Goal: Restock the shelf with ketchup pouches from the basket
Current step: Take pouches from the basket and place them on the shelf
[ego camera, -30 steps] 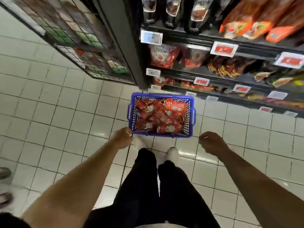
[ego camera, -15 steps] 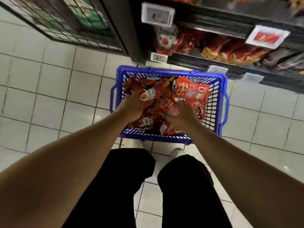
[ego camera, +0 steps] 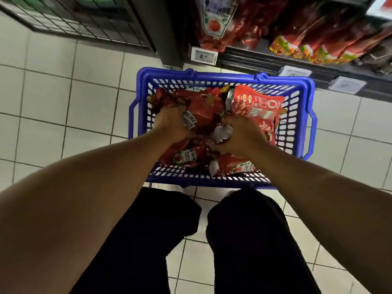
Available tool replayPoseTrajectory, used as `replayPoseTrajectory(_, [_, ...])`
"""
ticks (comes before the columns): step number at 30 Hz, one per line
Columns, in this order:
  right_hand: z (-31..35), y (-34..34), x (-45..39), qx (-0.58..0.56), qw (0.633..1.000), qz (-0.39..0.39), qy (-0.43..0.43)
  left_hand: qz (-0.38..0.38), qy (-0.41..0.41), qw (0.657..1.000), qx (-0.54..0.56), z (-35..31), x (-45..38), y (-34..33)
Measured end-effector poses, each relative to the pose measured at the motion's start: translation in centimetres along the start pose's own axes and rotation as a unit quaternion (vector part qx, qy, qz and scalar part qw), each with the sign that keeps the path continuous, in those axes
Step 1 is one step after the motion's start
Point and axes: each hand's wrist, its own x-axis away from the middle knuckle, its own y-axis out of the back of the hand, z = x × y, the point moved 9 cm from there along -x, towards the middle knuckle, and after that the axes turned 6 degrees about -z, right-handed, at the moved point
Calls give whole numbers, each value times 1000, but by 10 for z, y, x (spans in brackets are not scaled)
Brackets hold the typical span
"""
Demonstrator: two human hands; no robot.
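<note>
A blue plastic basket (ego camera: 305,90) stands on the tiled floor below the shelf, filled with several red ketchup pouches. My left hand (ego camera: 169,122) is down in its left half, fingers closed on a red Heinz pouch (ego camera: 199,111). My right hand (ego camera: 241,134) is in the middle of the basket, closed on another pouch with a crumpled silver end (ego camera: 222,132). A larger red pouch (ego camera: 256,105) lies at the basket's far right. The low shelf (ego camera: 254,58) above holds hanging ketchup pouches (ego camera: 216,20).
A dark shelf upright (ego camera: 163,28) stands left of the pouches, with a wire-mesh rack (ego camera: 80,20) further left. Price tags (ego camera: 203,56) line the shelf edge. Orange-red packets (ego camera: 314,43) fill the shelf's right part. My black-trousered legs stand just behind the basket on white tiles.
From hanging above the floor, both hands went down into the basket and closed on pouches. The view dropped closer to the basket and the low shelf.
</note>
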Motion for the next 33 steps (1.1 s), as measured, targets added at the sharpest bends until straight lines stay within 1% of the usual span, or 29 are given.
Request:
replayPoseTrajectory(2, [-11, 21, 13, 14, 999, -14, -31, -18, -6, 999, 34, -4, 8, 7])
replayPoseTrajectory(4, [-11, 53, 31, 22, 998, -64, -13, -20, -15, 997, 67, -8, 22, 15])
replayPoseTrajectory(5, [-11, 71, 45, -4, 996, -90, -21, -17, -15, 997, 69, -10, 31, 18])
replayPoseTrajectory(6, [-14, 89, 59, -55, 991, -114, -46, -16, -11, 997, 69, -10, 41, 23])
replayPoseTrajectory(7, [-19, 105, 73, -95, 982, -135, -89, -22, -8, 997, 75, -10, 51, 30])
replayPoseTrajectory(9, [-26, 135, 110, -146, 953, -174, -200, -18, 9, 992, 122, -16, 76, 50])
replayPoseTrajectory(10, [-29, 149, 128, -198, 926, -195, -256, -2, 26, 987, 160, -21, 91, 62])
replayPoseTrajectory(11, [-30, 159, 146, -294, 883, -213, -297, 16, 45, 978, 203, -27, 107, 75])
replayPoseTrajectory(12, [-24, 163, 161, -410, 824, -218, -324, 28, 66, 963, 258, -33, 123, 87])
replayPoseTrajectory(13, [-9, 173, 177, -516, 761, -210, -332, 34, 86, 941, 324, -43, 143, 104])
replayPoseTrajectory(14, [9, 183, 190, -598, 707, -192, -326, 43, 107, 911, 395, -53, 162, 120])
replayPoseTrajectory(15, [29, 199, 206, -647, 670, -173, -320, 56, 128, 875, 463, -66, 183, 138])
replayPoseTrajectory(16, [49, 215, 221, -681, 644, -153, -313, 72, 139, 839, 521, -81, 203, 156])
replayPoseTrajectory(18, [91, 252, 244, -725, 624, -123, -263, 94, 137, 782, 601, -116, 237, 201])
replayPoseTrajectory(20, [128, 297, 271, -733, 630, -134, -218, 116, 133, 731, 659, -153, 269, 251])
replayPoseTrajectory(22, [160, 341, 297, -704, 663, -179, -183, 138, 128, 699, 690, -186, 296, 298])
replayPoseTrajectory(23, [180, 366, 309, -674, 694, -206, -145, 145, 127, 694, 694, -199, 308, 324])
replayPoseTrajectory(25, [220, 415, 334, -583, 766, -269, -37, 157, 120, 690, 696, -221, 330, 368])
replayPoseTrajectory(27, [258, 456, 357, -451, 830, -320, 71, 163, 104, 685, 702, -240, 345, 409])
replayPoseTrajectory(28, [279, 473, 369, -371, 853, -345, 128, 168, 86, 683, 706, -250, 353, 430])
replayPoseTrajectory(29, [300, 485, 382, -283, 866, -368, 186, 179, 63, 674, 714, -260, 359, 446])
replayPoseTrajectory(30, [321, 493, 395, -205, 867, -386, 240, 193, 37, 664, 722, -272, 365, 460])
replayPoseTrajectory(31, [341, 499, 405, -153, 862, -391, 283, 206, 12, 657, 725, -282, 371, 473])
replayPoseTrajectory(33, [367, 507, 419, -131, 853, -381, 333, 225, -12, 656, 720, -299, 382, 490])
